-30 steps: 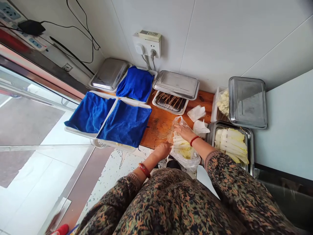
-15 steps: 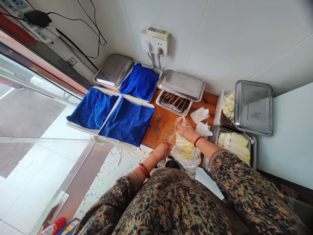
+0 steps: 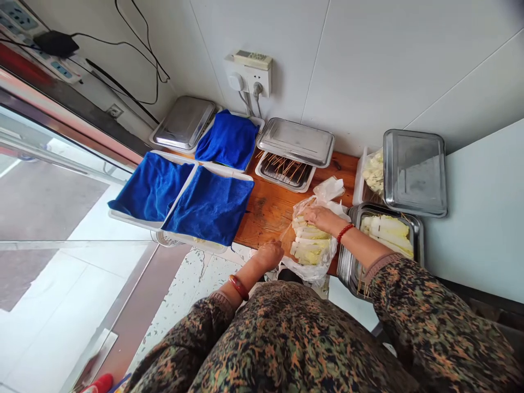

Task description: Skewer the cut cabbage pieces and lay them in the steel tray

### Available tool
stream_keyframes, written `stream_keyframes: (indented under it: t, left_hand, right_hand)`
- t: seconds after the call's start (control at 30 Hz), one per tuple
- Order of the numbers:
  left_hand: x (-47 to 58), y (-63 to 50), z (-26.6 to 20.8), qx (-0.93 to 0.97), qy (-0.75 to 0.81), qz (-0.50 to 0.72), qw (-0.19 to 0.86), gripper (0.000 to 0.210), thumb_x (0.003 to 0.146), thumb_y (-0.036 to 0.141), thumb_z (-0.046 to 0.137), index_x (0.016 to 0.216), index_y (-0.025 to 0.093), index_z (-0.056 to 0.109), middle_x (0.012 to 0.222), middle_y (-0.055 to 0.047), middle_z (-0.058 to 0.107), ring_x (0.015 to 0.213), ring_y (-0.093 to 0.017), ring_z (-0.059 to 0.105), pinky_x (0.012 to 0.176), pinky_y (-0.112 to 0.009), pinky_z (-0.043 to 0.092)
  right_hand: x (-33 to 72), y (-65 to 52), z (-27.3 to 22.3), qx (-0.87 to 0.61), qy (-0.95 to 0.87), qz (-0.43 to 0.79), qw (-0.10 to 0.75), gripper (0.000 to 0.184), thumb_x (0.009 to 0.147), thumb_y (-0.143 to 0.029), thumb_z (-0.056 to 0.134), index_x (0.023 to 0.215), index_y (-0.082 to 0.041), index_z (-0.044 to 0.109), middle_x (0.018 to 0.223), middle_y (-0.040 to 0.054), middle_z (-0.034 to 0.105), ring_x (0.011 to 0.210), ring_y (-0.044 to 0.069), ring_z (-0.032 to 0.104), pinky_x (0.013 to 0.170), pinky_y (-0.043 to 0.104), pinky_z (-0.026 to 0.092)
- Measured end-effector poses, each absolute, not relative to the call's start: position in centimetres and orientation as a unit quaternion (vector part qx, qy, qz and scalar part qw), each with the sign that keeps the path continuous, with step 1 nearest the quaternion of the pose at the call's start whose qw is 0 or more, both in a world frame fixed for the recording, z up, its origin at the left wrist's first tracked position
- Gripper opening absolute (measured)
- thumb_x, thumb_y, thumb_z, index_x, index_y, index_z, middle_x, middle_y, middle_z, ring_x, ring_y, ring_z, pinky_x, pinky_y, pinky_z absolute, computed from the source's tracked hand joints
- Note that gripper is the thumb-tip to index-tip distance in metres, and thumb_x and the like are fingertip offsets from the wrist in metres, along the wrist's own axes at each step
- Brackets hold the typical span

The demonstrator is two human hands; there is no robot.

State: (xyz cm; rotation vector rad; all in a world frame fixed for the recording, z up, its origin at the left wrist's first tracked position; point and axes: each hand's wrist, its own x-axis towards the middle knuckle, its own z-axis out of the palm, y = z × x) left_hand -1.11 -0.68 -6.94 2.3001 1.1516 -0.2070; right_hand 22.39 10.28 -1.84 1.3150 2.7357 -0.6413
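An opened clear plastic bag lies at the table's front edge with several pale yellow-white napa cabbage leaves side by side in it. Its left edge is pinched by my left hand, whose fingers are closed. Over the far end of the leaves, my right hand has its fingers curled down onto a leaf; the fingertips are partly hidden. To the right, a stack of metal trays carries more napa cabbage leaves in the top one, with thin sticks at its near side.
Blue cloths cover white trays on the left. A metal lid rests over a tray of wooden skewers. Another lid leans beside a container of cauliflower-like pieces. Crumpled clear plastic lies behind the bag.
My right hand has shifted right from the bag's far edge to the far end of the leaves. The bag lies wider open. My left hand keeps its hold on the bag's edge.
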Motion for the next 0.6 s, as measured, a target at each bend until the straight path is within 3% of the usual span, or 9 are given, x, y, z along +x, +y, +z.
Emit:
stream_keyframes:
  t: [0.13,0.3,0.47,0.6]
  left_hand:
    - [-1.2,-1.4,-6.1,0.872,0.404,-0.105,0.255,0.021,0.083,0.009,0.054,0.081,0.010,0.075,0.097,-0.017,0.065,0.099,-0.030,0.060,0.081,-0.041,0.052]
    - [-0.8,-1.9,-5.2,0.884,0.383,-0.096,0.252,0.024,0.085,0.008,0.050,0.084,0.012,0.074,0.106,-0.017,0.065,0.102,-0.029,0.058,0.085,-0.042,0.050]
    - [-0.3,-2.2,-4.7,0.885,0.373,-0.062,0.273,0.030,0.086,0.020,0.054,0.113,0.022,0.067,0.129,-0.008,0.059,0.108,-0.022,0.058,0.093,-0.034,0.049]
    - [-0.9,-1.6,-5.1,0.878,0.393,-0.068,0.266,0.022,0.081,0.012,0.056,0.094,0.019,0.073,0.113,-0.011,0.066,0.098,-0.025,0.062,0.086,-0.037,0.050]
  right_hand:
    - [23.9,10.3,-0.4,0.390,0.899,-0.198,0.030,0.017,0.089,-0.015,0.058,0.078,-0.016,0.071,0.088,0.0072,0.068,0.086,0.019,0.060,0.079,0.029,0.043]
    - [25.4,10.0,0.9,0.386,0.902,-0.195,0.005,0.020,0.092,-0.019,0.053,0.084,-0.018,0.072,0.092,0.0073,0.067,0.087,0.019,0.059,0.080,0.028,0.041]
    - [26.4,9.8,1.5,0.422,0.884,-0.197,-0.038,0.024,0.093,-0.021,0.050,0.089,-0.018,0.073,0.098,0.0083,0.067,0.087,0.019,0.060,0.079,0.028,0.042]
    - [26.4,9.6,2.0,0.427,0.875,-0.219,-0.068,0.024,0.092,-0.020,0.051,0.086,-0.019,0.074,0.095,0.0076,0.068,0.087,0.020,0.061,0.082,0.029,0.044]
